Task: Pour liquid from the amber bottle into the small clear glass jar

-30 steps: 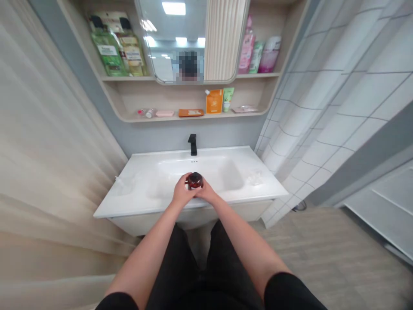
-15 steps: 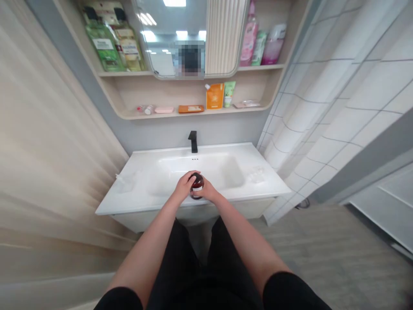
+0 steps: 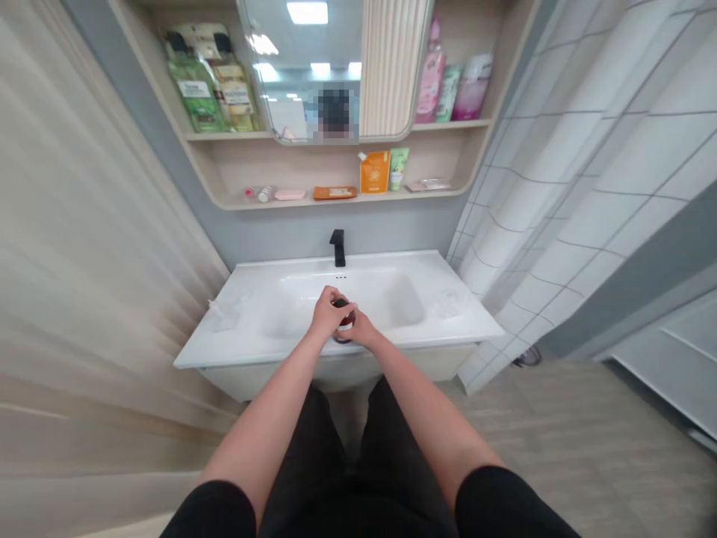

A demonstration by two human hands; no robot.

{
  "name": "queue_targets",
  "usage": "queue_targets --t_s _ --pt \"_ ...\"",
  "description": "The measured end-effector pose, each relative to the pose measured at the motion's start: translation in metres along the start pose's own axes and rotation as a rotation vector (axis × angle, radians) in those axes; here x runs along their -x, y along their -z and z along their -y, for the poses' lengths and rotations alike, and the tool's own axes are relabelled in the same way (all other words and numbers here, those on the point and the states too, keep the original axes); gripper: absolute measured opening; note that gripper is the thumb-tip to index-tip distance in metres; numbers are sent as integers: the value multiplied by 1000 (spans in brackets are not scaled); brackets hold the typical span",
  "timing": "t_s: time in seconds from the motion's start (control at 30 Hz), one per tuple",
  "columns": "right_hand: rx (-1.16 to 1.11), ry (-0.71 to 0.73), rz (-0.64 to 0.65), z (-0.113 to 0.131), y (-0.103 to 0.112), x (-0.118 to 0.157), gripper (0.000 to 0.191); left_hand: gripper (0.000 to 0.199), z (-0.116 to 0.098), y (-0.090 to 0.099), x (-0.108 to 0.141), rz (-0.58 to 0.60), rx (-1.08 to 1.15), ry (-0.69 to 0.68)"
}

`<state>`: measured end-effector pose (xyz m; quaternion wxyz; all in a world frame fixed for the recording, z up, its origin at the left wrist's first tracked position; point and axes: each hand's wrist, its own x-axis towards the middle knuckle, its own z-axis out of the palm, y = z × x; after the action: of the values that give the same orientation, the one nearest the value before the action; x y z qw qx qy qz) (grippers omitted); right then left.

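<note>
A dark brown bottle or jar (image 3: 346, 324) with a white label and a black top is held between my hands, above the front edge of the white sink (image 3: 370, 343). My right hand (image 3: 363, 329) is wrapped round its body from the right side. From the left, my left hand (image 3: 329, 310) reaches over the black top, its fingers closed round it. Part of the label and most of the top are covered by my fingers.
Behind the basin stands a black faucet (image 3: 338, 248). Clear plastic items lie on the left (image 3: 224, 314) and right (image 3: 448, 304) of the counter. Above, a shelf (image 3: 280, 205) holds an orange pouch (image 3: 374, 172), a green tube (image 3: 398, 169) and small items.
My left hand has shifted from the bottle's left side up onto its black top. My right hand still holds the body. The camera view has moved slightly.
</note>
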<state>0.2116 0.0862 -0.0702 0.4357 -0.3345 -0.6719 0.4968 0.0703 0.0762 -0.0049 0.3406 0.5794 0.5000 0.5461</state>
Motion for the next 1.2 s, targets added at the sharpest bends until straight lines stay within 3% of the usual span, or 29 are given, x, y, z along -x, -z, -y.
queue_targets --t_s 0.17,0.27,0.37,0.47,0.53,0.7,0.9,1.03,1.2 --pt "-40 26 -6 4 0 0 89 40 0 16 5 172 92 -69" --pt "6 22 -14 4 0 1 91 38 1 20 3 140 48 -70" --pt "33 4 2 0 -1 2 92 26 -4 12 -3 118 -90 -111" --pt "52 -4 3 -4 -1 2 75 13 -11 6 -5 175 -193 -183" --pt "51 12 -5 -4 -1 1 70 17 -11 9 -2 204 -159 -202" --pt "23 1 -12 6 0 3 84 27 -4 29 10 238 23 -131" --pt "60 4 -24 7 1 4 69 20 -12 24 5 70 -159 -82" --pt "39 0 -15 2 1 2 73 20 -21 17 -2 28 -194 -112" --pt "80 14 -66 3 2 2 79 24 -24 38 -9 -82 -168 -212"
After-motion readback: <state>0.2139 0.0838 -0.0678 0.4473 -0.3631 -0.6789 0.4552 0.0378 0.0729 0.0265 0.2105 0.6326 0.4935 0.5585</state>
